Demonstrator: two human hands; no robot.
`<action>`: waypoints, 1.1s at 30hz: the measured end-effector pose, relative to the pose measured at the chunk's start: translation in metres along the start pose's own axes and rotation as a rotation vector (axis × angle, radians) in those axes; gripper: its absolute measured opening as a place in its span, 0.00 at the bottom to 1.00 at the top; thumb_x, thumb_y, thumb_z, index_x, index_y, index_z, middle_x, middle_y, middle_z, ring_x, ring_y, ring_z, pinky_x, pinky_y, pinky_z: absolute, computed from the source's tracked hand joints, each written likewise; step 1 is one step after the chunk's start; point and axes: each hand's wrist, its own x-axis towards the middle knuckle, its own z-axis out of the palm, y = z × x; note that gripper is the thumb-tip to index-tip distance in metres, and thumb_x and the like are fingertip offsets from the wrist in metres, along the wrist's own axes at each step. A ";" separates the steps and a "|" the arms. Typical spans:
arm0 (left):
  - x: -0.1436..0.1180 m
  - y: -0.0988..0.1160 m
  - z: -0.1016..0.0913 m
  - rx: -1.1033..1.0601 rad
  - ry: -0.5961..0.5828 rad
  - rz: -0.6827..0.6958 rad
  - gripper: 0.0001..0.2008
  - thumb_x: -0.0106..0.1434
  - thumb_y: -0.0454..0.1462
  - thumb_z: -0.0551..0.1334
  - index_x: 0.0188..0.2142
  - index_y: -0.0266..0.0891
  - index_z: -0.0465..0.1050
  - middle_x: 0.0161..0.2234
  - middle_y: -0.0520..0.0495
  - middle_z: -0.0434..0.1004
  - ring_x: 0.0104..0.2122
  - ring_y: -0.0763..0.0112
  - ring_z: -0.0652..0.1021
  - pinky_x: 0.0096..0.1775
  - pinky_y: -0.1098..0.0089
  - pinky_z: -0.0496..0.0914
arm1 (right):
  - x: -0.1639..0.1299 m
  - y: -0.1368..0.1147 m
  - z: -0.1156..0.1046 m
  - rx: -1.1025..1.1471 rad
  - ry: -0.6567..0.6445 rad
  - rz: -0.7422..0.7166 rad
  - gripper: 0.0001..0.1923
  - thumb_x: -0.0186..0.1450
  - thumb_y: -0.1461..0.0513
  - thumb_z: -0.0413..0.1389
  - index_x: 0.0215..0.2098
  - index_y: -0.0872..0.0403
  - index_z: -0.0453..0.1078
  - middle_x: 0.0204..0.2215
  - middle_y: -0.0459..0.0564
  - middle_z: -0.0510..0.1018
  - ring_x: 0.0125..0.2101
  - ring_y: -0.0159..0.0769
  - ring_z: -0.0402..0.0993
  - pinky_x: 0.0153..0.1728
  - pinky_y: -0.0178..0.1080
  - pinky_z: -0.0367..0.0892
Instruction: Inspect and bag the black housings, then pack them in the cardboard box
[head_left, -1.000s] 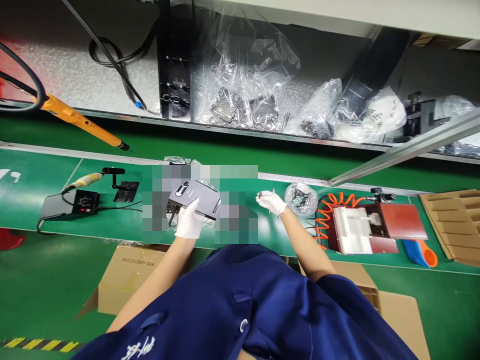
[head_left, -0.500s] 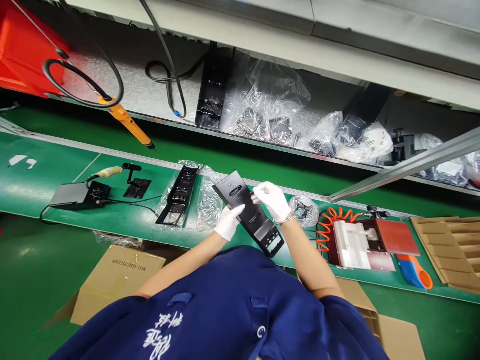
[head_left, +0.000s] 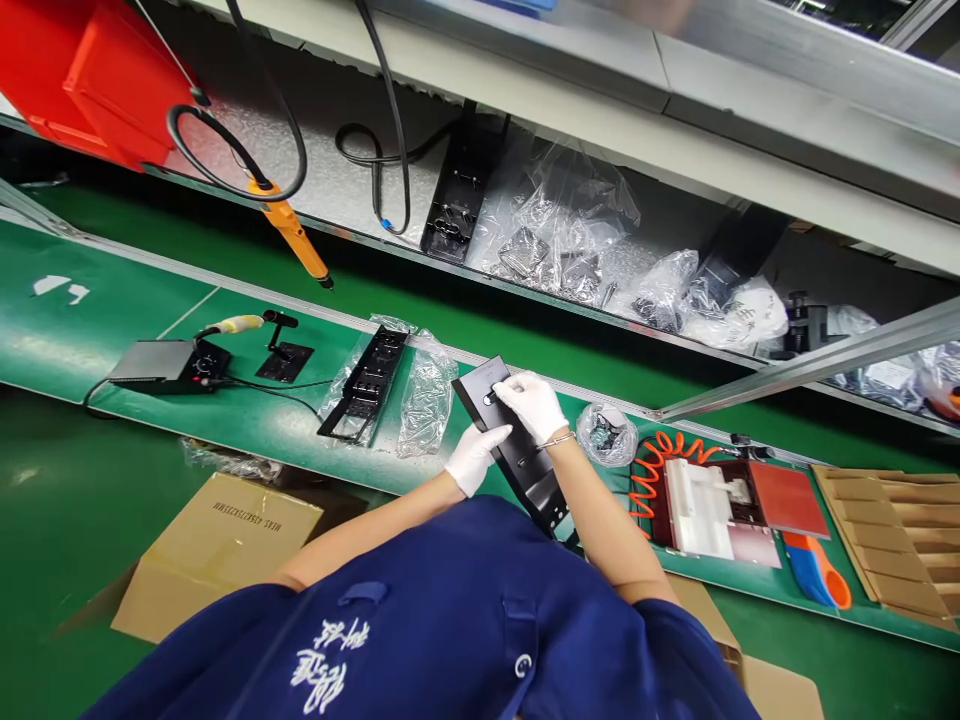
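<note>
1. Gloved left hand (head_left: 473,457) grips the long black panel (head_left: 517,450) by its near edge, fingers curled
2. Gloved right hand (head_left: 531,404) presses bunched fingertips onto the panel's upper end, over the green bench (head_left: 112,300)

a factory assembly line: a long green desk (head_left: 247,420), a soldering station (head_left: 169,362), a hanging orange screwdriver (head_left: 294,235), bagged parts on the shelf (head_left: 592,262), cardboard boxes (head_left: 214,545) below.
</note>
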 end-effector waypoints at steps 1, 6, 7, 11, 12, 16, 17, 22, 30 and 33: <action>-0.003 0.000 0.000 -0.001 -0.006 -0.010 0.28 0.42 0.38 0.80 0.45 0.37 0.80 0.39 0.45 0.86 0.37 0.60 0.83 0.42 0.62 0.77 | 0.000 -0.001 0.001 -0.021 0.008 0.009 0.13 0.61 0.55 0.60 0.23 0.51 0.69 0.26 0.45 0.74 0.34 0.36 0.71 0.42 0.40 0.68; -0.009 -0.003 -0.002 -0.021 -0.014 -0.035 0.31 0.41 0.38 0.80 0.47 0.38 0.80 0.40 0.45 0.86 0.37 0.60 0.84 0.42 0.63 0.78 | -0.004 -0.004 0.010 -0.048 0.121 -0.002 0.11 0.59 0.59 0.61 0.22 0.51 0.67 0.33 0.48 0.76 0.41 0.39 0.73 0.50 0.44 0.69; -0.010 -0.003 -0.003 -0.025 -0.015 -0.039 0.30 0.41 0.38 0.80 0.46 0.38 0.80 0.39 0.45 0.86 0.36 0.60 0.84 0.42 0.63 0.78 | -0.005 -0.004 0.013 -0.032 0.141 -0.015 0.10 0.58 0.60 0.61 0.22 0.51 0.66 0.36 0.50 0.77 0.45 0.41 0.73 0.53 0.45 0.68; -0.010 -0.005 -0.007 -0.035 -0.023 -0.060 0.29 0.42 0.37 0.80 0.46 0.39 0.80 0.39 0.46 0.86 0.37 0.61 0.84 0.42 0.64 0.78 | -0.003 0.005 0.018 0.140 0.138 0.077 0.09 0.57 0.61 0.62 0.35 0.51 0.69 0.48 0.52 0.78 0.51 0.41 0.74 0.59 0.48 0.68; -0.010 -0.005 -0.008 -0.039 -0.026 -0.064 0.29 0.44 0.37 0.79 0.48 0.40 0.80 0.40 0.47 0.86 0.37 0.61 0.84 0.42 0.65 0.78 | -0.002 0.008 0.017 0.212 0.106 0.110 0.12 0.58 0.60 0.62 0.40 0.51 0.70 0.49 0.52 0.78 0.52 0.40 0.75 0.59 0.48 0.68; -0.010 -0.004 -0.009 -0.051 -0.038 -0.088 0.31 0.46 0.36 0.78 0.51 0.43 0.78 0.40 0.49 0.86 0.38 0.62 0.84 0.43 0.66 0.79 | 0.003 0.018 0.008 0.460 -0.024 0.114 0.17 0.65 0.56 0.56 0.50 0.52 0.71 0.54 0.54 0.79 0.56 0.38 0.75 0.61 0.45 0.69; -0.010 -0.004 -0.009 -0.053 -0.041 -0.095 0.30 0.46 0.35 0.78 0.51 0.42 0.78 0.40 0.49 0.86 0.38 0.63 0.84 0.43 0.66 0.79 | 0.002 0.018 0.006 0.454 -0.049 0.103 0.18 0.66 0.54 0.56 0.52 0.53 0.72 0.55 0.54 0.78 0.57 0.39 0.75 0.62 0.45 0.68; -0.013 -0.001 -0.004 -0.062 -0.052 -0.111 0.32 0.47 0.33 0.78 0.52 0.40 0.77 0.39 0.48 0.86 0.37 0.63 0.84 0.41 0.67 0.79 | -0.006 0.002 -0.001 0.128 -0.150 0.064 0.34 0.63 0.52 0.63 0.65 0.54 0.67 0.58 0.56 0.77 0.57 0.46 0.75 0.63 0.49 0.67; -0.018 0.004 0.000 -0.053 -0.064 -0.098 0.32 0.44 0.33 0.78 0.50 0.43 0.78 0.39 0.49 0.86 0.36 0.64 0.83 0.39 0.69 0.78 | -0.013 -0.003 -0.007 0.036 -0.175 0.011 0.38 0.65 0.55 0.60 0.71 0.54 0.60 0.67 0.56 0.68 0.66 0.44 0.67 0.69 0.47 0.59; -0.019 0.006 0.000 -0.022 -0.087 -0.081 0.24 0.45 0.33 0.77 0.44 0.44 0.79 0.40 0.50 0.86 0.39 0.63 0.83 0.42 0.67 0.77 | -0.018 0.006 -0.016 0.191 -0.197 -0.059 0.38 0.66 0.50 0.59 0.71 0.52 0.60 0.70 0.54 0.63 0.70 0.43 0.60 0.72 0.47 0.54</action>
